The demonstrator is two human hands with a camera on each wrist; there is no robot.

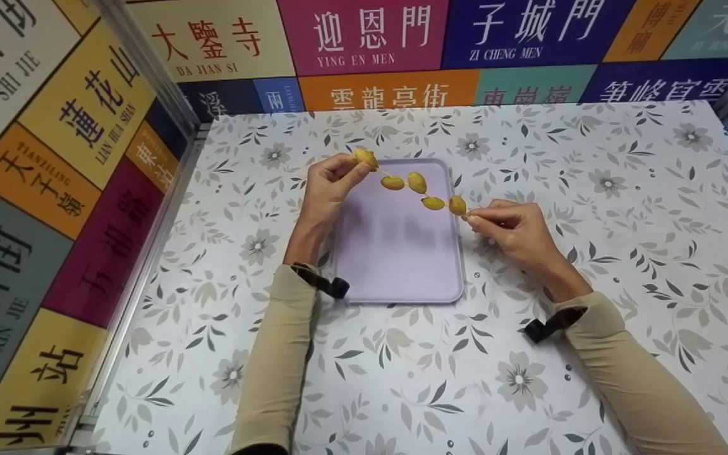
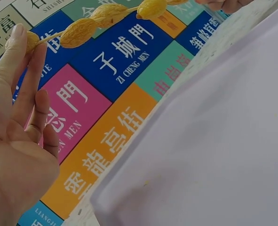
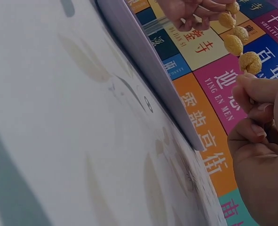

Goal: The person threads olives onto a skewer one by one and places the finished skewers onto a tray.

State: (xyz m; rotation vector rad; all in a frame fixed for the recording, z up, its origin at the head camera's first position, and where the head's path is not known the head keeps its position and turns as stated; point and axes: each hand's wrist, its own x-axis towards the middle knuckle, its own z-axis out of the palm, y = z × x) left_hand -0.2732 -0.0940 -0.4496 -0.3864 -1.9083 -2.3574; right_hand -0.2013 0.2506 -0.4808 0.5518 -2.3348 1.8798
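A string of several yellow, wrinkled, oval fruits on a thin stem slants between the two hands above the far part of a pale purple tray. My left hand pinches the fruit at the upper left end between thumb and finger; its other fingers curl loosely in the left wrist view. At the lower right end, my right hand pinches the stem tip just past the last fruit. Both hands are raised off the table.
The tray lies on a table covered in a grey leaf and flower print. Colourful panels with Chinese lettering wall the back and the left side. One tiny yellow speck shows on the tray.
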